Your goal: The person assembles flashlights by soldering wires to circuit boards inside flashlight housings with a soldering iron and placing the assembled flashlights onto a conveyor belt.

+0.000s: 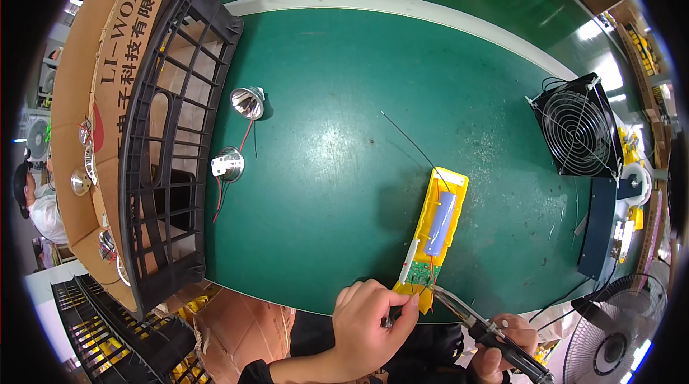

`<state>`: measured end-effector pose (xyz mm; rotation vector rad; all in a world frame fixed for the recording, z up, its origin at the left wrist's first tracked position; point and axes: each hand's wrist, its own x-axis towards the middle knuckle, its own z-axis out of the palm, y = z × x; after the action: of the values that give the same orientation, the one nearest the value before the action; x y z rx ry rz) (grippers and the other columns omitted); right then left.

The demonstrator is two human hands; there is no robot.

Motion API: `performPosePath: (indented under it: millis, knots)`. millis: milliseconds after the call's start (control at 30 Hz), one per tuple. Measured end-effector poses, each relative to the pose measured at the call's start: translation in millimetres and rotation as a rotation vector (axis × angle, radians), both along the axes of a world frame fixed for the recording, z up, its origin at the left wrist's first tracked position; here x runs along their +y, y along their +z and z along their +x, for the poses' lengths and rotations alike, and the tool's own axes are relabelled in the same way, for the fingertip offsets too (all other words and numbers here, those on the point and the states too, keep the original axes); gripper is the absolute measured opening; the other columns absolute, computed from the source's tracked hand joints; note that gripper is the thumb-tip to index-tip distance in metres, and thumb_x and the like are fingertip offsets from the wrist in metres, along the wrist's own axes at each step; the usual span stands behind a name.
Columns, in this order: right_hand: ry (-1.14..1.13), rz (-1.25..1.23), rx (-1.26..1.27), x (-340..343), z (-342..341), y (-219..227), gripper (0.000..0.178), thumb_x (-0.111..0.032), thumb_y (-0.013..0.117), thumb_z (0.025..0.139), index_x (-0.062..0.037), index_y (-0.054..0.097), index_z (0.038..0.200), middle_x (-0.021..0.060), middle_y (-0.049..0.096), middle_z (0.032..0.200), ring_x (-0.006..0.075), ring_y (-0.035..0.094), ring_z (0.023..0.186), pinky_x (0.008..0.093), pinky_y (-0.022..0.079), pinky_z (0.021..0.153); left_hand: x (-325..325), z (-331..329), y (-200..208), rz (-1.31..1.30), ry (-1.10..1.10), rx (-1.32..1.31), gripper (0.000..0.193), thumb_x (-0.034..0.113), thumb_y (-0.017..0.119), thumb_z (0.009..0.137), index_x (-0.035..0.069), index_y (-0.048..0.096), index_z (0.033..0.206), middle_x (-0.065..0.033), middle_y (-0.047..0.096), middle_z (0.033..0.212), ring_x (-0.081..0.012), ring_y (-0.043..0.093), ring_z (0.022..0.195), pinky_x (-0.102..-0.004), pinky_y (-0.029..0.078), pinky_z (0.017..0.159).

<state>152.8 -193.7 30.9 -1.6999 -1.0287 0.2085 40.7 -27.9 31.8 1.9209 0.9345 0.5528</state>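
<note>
A yellow plastic housing [459,184] lies on the green bench near its front edge. Inside it sit a blue-purple cylindrical battery [440,225] and, at the near end, a small green circuit board [418,273] with thin wires. Beside the board's near end, my left hand [375,318] is closed in a pinch; what the fingertips hold is too small to make out. My right hand [506,341] grips a soldering iron [495,339] with a dark handle, its metal tip at the board's near right edge. A thin black wire [410,141] runs out from the housing's far end.
Two silver reflector lamps [247,102] with wires lie at the left, beside a black plastic crate [169,147] and a cardboard box [108,97]. A black square fan [578,125] stands at the right, with a blue box [597,226] and a round fan [613,344] nearer me.
</note>
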Motion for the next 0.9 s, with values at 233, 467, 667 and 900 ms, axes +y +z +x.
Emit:
performPosePath:
  millis: [233, 467, 667, 900]
  knots:
    - [-0.036, 0.013, 0.118, -8.1, -2.7, -2.9, 0.043, -0.035, 0.067, 0.071, -0.0021, 0.041, 0.082, 0.0079, 0.052, 0.061, 0.0215, 0.051, 0.046, 0.0311, 0.045, 0.047, -4.5, -8.0, -12.4, 0.009, -0.001, -0.040, 0.017, 0.001, 0.068, 0.062, 0.007, 0.053, 0.062, 0.0006, 0.038, 0.051, -0.0130, 0.035, 0.045, -0.0268, 0.027, 0.048]
    - [-0.024, -0.040, 0.066, -10.7, -2.9, -6.9, 0.044, -0.035, 0.067, 0.071, -0.0026, 0.041, 0.084, 0.0098, 0.053, 0.071, 0.0228, 0.053, 0.051, 0.0321, 0.046, 0.050, -5.0, -7.5, -12.8, 0.025, 0.007, -0.025, 0.017, 0.000, 0.068, 0.062, 0.007, 0.053, 0.062, 0.0003, 0.038, 0.052, -0.0133, 0.036, 0.045, -0.0268, 0.027, 0.047]
    - [-0.186, -0.020, 0.165, -10.2, -15.1, -6.0, 0.043, -0.035, 0.066, 0.071, -0.0028, 0.041, 0.083, 0.0096, 0.052, 0.071, 0.0233, 0.053, 0.053, 0.0341, 0.047, 0.055, -6.5, -6.2, -10.9, 0.017, 0.015, -0.024, 0.017, 0.001, 0.068, 0.061, 0.007, 0.053, 0.061, 0.0000, 0.039, 0.052, -0.0134, 0.037, 0.045, -0.0264, 0.027, 0.046]
    - [-0.443, 0.109, 0.140, 0.5, -13.9, -7.0, 0.046, -0.045, 0.059, 0.074, -0.0045, 0.037, 0.077, 0.0058, 0.044, 0.059, 0.0126, 0.044, 0.046, 0.0241, 0.038, 0.046, -5.3, -11.7, 2.8, -0.046, 0.020, 0.029, 0.020, 0.004, 0.069, 0.064, 0.003, 0.052, 0.073, -0.0054, 0.046, 0.067, -0.0137, 0.044, 0.055, -0.0257, 0.038, 0.054]
